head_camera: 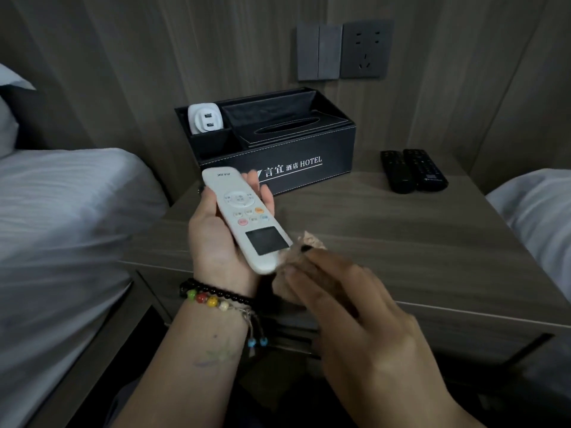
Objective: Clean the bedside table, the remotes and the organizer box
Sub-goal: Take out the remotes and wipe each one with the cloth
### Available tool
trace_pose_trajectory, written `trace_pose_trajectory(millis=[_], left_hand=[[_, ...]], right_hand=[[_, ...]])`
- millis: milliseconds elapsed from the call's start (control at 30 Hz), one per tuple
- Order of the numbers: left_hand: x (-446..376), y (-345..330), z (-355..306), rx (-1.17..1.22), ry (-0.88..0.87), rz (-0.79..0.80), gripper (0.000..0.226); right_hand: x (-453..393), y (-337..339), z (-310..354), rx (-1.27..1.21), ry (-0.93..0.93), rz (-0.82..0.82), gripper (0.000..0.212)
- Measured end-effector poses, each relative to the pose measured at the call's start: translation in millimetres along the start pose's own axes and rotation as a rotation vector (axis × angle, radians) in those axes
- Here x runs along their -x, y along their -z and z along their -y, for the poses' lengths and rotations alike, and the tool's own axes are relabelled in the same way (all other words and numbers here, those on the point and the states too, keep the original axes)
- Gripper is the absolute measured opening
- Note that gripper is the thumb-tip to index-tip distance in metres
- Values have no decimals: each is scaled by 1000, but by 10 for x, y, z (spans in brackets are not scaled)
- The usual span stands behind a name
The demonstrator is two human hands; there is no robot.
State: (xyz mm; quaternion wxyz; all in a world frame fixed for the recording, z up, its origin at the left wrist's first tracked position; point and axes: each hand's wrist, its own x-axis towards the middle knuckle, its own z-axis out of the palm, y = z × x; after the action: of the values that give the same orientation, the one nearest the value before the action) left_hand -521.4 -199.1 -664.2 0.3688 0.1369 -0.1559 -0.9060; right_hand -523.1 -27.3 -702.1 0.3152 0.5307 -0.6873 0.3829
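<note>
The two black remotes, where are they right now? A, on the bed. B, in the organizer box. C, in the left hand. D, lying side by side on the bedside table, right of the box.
D: the black remotes lie side by side on the table, right of the box; the left hand holds only the white remote.

Right hand [349, 307] motion-blurred, its grip on cloth [309, 242] unclear.

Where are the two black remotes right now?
The two black remotes lie side by side at the bedside table's right rear, right of the organizer box.
</note>
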Motion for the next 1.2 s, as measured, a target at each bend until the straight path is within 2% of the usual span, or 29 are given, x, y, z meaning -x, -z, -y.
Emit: trace_pose_trajectory(millis=[100, 200, 367, 433, 533, 633, 733, 833, 967, 1133, 1200], left_hand=[[14, -31, 30, 36, 0, -75, 36], [20, -38, 62, 49, 16, -82, 37], [68, -93, 178, 44, -33, -54, 33], [119, -81, 253, 14, 5, 18, 37], [164, -41, 328, -124, 24, 130, 51], [219, -28, 380, -264, -2, 178, 42], [330, 1, 466, -419, -37, 212, 36], [419, 47, 575, -610, -67, 245, 48], [487, -39, 666, -786, -273, 231, 42], [350, -290, 766, -1129, -674, 76, 40], [233, -370, 882, -1220, -741, 4, 39]], right_hand=[[18, -44, -5, 7, -37, 22, 42], [10, -50, -76, -18, -29, -12, 37], [-64, 6, -433, -101, -134, -189, 33], [-113, 49, -518, -148, -212, -248, 33], [-199, 169, -655, -222, -391, -323, 40], [-257, 339, -801, -300, -551, -357, 46], [-279, 493, -908, -442, -709, -330, 49], [-278, 583, -976, -511, -798, -257, 49], [-275, 613, -1068, -466, -823, -203, 49], [-261, 674, -1249, -375, -897, -248, 49], [-257, 723, -1317, -373, -935, -265, 48]])
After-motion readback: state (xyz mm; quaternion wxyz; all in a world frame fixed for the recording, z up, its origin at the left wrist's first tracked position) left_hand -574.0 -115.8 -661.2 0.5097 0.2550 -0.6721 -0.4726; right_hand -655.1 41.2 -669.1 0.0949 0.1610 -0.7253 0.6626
